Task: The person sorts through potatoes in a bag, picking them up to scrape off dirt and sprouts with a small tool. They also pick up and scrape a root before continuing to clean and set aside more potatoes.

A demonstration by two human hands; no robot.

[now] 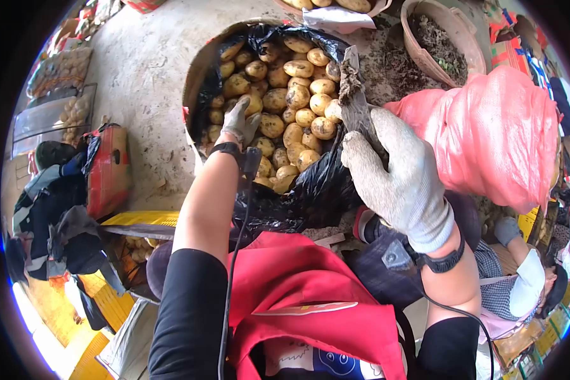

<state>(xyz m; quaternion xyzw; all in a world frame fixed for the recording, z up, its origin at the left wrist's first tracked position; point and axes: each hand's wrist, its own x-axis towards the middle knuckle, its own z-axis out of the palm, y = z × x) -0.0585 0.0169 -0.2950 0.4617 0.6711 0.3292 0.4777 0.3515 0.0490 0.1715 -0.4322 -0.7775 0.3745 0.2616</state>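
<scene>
Yellow potatoes (294, 97), some with dirt on them, fill a round container (192, 82) lined with a black plastic bag (316, 193). My left hand (239, 121), in a light work glove, reaches into the container at its left side and touches the potatoes, fingers apart; nothing shows in its grasp. My right hand (396, 171), in a dirty whitish glove, is raised at the container's right edge. Between its thumb and fingers it pinches a dark, soil-covered strip (354, 95) that sticks up over the bag's edge.
A large pink sack (487, 136) stands at the right. Behind it is a tub of soil (418, 50). Bagged potatoes (60, 69) and a red carton (109, 171) are at the left. Another person (519, 272) is at the lower right, one more person (50, 209) at the left.
</scene>
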